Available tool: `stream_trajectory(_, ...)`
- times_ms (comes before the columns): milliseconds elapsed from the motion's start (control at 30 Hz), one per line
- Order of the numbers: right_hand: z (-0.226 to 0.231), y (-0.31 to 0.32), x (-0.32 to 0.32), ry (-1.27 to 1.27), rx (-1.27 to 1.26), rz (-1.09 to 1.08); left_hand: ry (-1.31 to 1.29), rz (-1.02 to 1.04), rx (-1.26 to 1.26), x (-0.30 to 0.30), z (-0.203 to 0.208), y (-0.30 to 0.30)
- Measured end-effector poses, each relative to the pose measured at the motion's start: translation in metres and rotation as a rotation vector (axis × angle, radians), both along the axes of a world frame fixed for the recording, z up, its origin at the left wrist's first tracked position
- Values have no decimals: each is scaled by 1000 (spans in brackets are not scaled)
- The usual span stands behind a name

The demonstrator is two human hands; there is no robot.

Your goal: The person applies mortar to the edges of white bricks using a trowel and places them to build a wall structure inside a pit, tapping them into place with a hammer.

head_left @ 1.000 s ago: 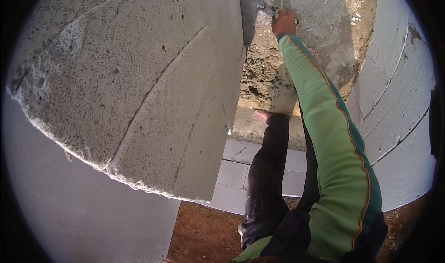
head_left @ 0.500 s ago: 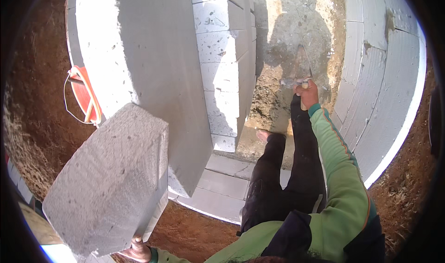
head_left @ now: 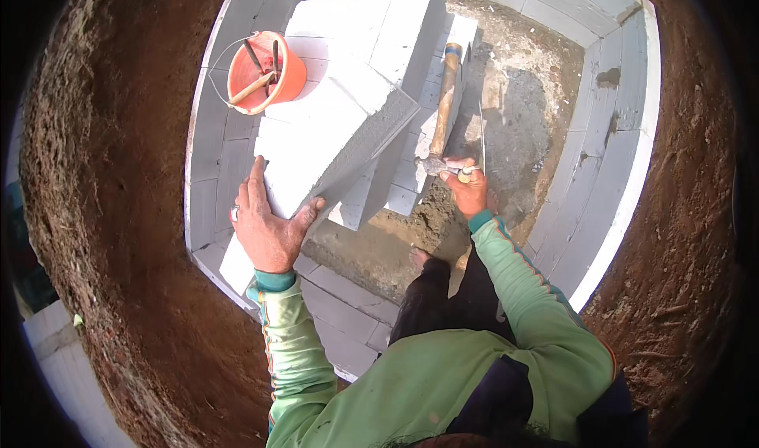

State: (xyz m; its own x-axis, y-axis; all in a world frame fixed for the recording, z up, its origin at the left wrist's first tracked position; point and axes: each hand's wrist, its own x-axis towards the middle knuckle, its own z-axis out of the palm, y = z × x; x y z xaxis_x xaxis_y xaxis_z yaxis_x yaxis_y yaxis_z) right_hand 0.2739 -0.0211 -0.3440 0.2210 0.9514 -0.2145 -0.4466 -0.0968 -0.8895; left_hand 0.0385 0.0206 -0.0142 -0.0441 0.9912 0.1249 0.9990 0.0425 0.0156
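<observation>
My left hand (head_left: 273, 231) clasps the near end of a white aerated-concrete block (head_left: 336, 136), fingers along its left side and thumb at the right corner. Whether the block rests fully on those beneath is hidden. My right hand (head_left: 472, 195) is closed round a trowel (head_left: 481, 128), its blade seen almost edge-on. The same hand also seems to hold a hammer (head_left: 447, 100) near its metal head, with the wooden handle pointing away. Part of that grip is covered by the fingers.
An orange bucket (head_left: 294, 75) with several tools stands on blocks at the left. More white blocks (head_left: 407, 163) are stacked beside it. Low grey block walls (head_left: 605, 187) surround the rough floor (head_left: 514, 124). Brown soil (head_left: 118, 171) lies outside, and a bare foot (head_left: 419, 257) shows below.
My left hand has moved forward and right from the lower left with the block. The view has shifted, bringing the whole bucket into sight. The hammer's full handle now shows beside my right hand.
</observation>
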Motion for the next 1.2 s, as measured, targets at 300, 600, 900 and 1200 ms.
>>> stream_trajectory(300, -35, 3, -56, 177, -307, -57, 12, 39, 3, -3, 4, -15)
stream_trajectory(600, 90, -6, -57, 260, -450, -34, 66, 153, 31, 16, -2, -53)
stream_trajectory(900, 192, -93, -95, 931, -188, 278, -164, -37, -163, 35, 14, -112)
stream_trajectory(1200, 146, -117, -63, 751, -280, 222, -257, 11, -170, -62, -110, -62)
